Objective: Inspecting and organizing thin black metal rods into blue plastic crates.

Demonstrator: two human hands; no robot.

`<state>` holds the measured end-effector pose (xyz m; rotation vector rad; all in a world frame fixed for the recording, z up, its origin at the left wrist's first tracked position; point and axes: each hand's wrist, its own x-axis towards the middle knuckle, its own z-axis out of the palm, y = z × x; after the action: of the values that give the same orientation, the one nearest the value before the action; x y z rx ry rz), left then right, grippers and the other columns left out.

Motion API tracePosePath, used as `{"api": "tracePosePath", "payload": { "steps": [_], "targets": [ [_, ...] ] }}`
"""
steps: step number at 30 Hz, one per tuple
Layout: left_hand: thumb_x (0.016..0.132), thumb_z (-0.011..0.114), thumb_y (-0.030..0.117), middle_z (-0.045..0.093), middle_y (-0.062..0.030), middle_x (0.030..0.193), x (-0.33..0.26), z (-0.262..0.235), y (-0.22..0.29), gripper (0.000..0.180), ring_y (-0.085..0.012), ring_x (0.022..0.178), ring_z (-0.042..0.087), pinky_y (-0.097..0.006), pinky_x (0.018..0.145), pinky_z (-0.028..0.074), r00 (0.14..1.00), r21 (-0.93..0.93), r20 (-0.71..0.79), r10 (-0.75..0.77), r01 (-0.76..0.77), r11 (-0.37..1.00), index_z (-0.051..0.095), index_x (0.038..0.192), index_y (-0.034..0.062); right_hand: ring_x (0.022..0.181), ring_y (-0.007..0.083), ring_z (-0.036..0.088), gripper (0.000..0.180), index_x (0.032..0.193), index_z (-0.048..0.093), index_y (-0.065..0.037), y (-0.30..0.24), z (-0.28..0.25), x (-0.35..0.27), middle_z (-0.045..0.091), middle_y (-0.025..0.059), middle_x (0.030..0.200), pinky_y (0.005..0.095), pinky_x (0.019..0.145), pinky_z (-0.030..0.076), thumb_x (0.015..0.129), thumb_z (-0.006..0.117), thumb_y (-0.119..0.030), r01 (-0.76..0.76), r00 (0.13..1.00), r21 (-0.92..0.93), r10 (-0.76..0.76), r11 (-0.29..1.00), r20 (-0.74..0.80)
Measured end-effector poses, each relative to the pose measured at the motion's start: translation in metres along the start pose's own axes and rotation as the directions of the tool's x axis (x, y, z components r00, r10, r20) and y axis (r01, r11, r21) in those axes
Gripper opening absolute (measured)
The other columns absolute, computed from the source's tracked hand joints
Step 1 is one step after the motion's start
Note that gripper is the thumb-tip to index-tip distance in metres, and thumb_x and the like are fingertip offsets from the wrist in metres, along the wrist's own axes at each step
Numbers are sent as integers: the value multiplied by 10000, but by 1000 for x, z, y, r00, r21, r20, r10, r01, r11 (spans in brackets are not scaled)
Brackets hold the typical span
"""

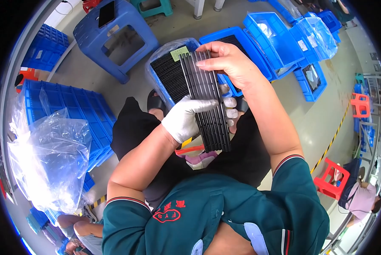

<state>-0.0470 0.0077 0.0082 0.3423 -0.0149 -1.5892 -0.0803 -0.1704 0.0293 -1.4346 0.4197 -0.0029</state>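
Grey workshop floor behind — long, black, ribbed strips [209,102] stacked flat.

Both hands on a stack of black strips

The gloved left hand [186,119] grips the stack of black strips [207,100] from below; the bare right hand [230,63] pinches its top end, above the lap.

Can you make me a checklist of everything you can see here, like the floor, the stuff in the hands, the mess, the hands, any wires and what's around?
Surface: grey floor with a yellow-black stripe.
Job's things: stack of long black strips, held upright over the lap.
Clutter: crumpled clear plastic bag; lined blue bin of black parts.
Hands: gloved left hand wraps the stack's middle; bare right hand pinches its top.
Cables: nothing seen.
Surroundings: blue crates, blue stool, red stool, another person seated at right.
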Motion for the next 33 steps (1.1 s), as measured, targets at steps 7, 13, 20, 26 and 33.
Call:
{"api": "tracePosePath", "payload": {
  "steps": [7, 13, 20, 26, 33],
  "targets": [
    [855, 636, 70, 594, -158, 1101, 2, -5, -2, 421, -335, 1044, 616, -453, 930, 513, 999, 32, -21, 24, -24, 999, 478, 1240, 10, 843, 105, 647, 381, 1115, 616, 5, 1, 3, 2, 672, 53, 927, 229, 758, 491, 768, 744, -88, 12, 1000, 27, -11, 1000, -18],
    [866, 616, 58, 617, -161, 1077, 2, -7, 0, 391, -305, 982, 645, -437, 896, 534, 994, 56, -96, 43, -37, 998, 499, 1235, 3, 802, 98, 645, 336, 1075, 634, -2, 7, 4, 4, 675, 44, 894, 216, 696, 487, 775, 753, -93, 62, 997, 26, -60, 998, -49],
    [889, 568, 34, 621, -168, 1068, 3, -10, 1, 350, -302, 961, 650, -436, 887, 537, 990, 19, -131, 45, -43, 999, 503, 1232, 5, 768, 79, 620, 323, 1071, 644, -18, -1, -1, -1, 674, 25, 874, 225, 651, 481, 791, 748, -140, 5, 999, -22, -6, 1000, -45],
    [859, 615, 40, 613, -147, 1065, 1, -4, 1, 394, -303, 993, 635, -436, 909, 524, 997, -22, -72, 33, -35, 999, 493, 1233, 27, 748, 57, 586, 372, 1095, 626, -21, -3, 3, -1, 658, 5, 874, 205, 664, 440, 773, 759, -155, 44, 996, -89, -51, 995, -70],
    [885, 590, 77, 617, -153, 1157, 1, -12, 0, 472, -358, 1045, 629, -502, 928, 502, 998, 45, -24, 56, -55, 998, 459, 1338, 44, 714, 77, 616, 329, 1045, 637, -16, 4, 0, 4, 668, 24, 814, 208, 624, 474, 773, 778, -136, 98, 988, -48, -103, 994, -112]
  ]
}}
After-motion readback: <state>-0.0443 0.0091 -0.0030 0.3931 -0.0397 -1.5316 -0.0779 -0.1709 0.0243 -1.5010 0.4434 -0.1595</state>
